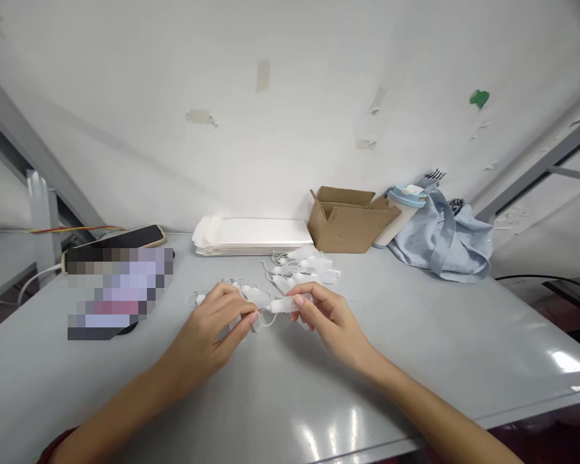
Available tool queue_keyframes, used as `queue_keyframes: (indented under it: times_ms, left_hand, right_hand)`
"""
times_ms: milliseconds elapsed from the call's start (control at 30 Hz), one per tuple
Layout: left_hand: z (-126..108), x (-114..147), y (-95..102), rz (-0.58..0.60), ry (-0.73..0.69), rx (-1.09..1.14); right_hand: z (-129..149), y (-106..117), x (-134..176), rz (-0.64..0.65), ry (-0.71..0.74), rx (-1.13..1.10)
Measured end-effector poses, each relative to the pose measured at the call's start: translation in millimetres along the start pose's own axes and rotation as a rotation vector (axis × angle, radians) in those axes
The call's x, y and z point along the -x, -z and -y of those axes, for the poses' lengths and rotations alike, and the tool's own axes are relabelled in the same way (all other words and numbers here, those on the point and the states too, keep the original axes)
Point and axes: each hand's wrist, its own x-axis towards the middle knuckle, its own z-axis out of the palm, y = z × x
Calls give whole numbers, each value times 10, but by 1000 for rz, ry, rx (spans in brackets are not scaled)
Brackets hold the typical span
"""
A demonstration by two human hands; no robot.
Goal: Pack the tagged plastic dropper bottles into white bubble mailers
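Two hands meet at frame centre, w/ one small white plastic piece (284,305) held between them. Your right hand (326,317) has thumb and forefinger closed on the piece's body, holding it level just above the table (415,348), prob. so the end facing left stays steady. Your left hand (211,332) is pinched shut too, fingertips together right at that end, where a thin white loop or cord (265,320) curls down; looks like the fine work is left to that hand while the right acts as a clamp. Can't tell exactly what the left fingertips grip, too small.

Just behind the hands, centre frame, a loose pile of similar white pieces (303,267) lies within easy reach. A few more (199,298) lie by your left hand, apart from the main pile, maybe sorted, can't say for sure.

Farther back, against the wall: stack of flat white trays (251,235) at centre, open cardboard box (347,222) to the right of it, then a pale cup w/ lid (400,216) leaning by a bunched light-blue cloth (444,241), upper right. Dark phone (130,237) sits upper left, w/ a blurred-out patch below it. All of that is well apart from the hands.
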Motion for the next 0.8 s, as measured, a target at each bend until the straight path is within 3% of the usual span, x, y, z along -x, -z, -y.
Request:
queue_keyframes:
  times_ms: [567, 800]
  left_hand:
    - [-21, 20, -30, 11, -64, -38]
    - [-75, 24, -22, -64, -52, 10]
  right_hand:
    - [19, 5, -11, 0, 34, 174]
    - [-16, -22, -18, 39, -29, 7]
